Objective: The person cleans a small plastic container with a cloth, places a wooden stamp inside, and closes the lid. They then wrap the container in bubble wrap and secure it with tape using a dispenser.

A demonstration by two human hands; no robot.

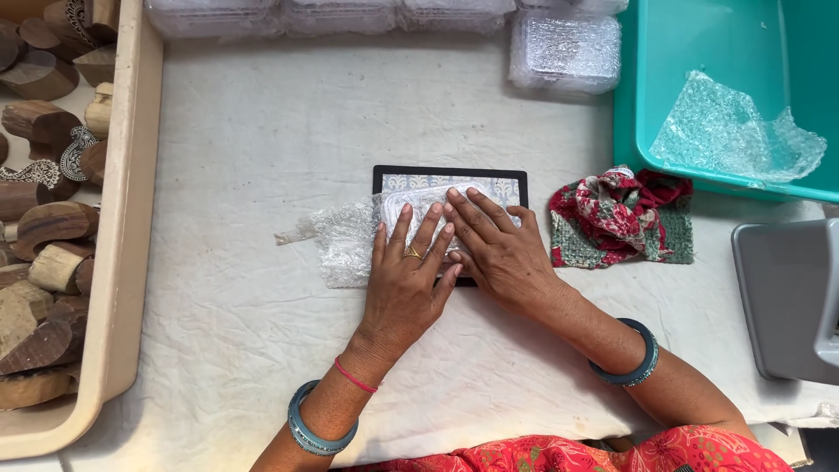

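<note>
The table cover [262, 140] is off-white cloth, matt and slightly creased. On it lies a flat frame [450, 174] with a smooth black edge and a printed, matt face. Over the frame sits clear bubble wrap [345, 245], shiny and crinkled, pressed under the left hand [404, 284] and right hand [496, 249]. More bubble wrap [734, 131] (the same glossy plastic film) lies in a teal tub [651, 79] of smooth, faintly shiny plastic. The beige tray [131, 175] is smooth plastic too, holding wooden blocks [44, 227], brown, rough-grained and carved. The red and green rag [620, 218] is soft woven cloth. The wrapped packs [564, 52] gleam under plastic film.
</note>
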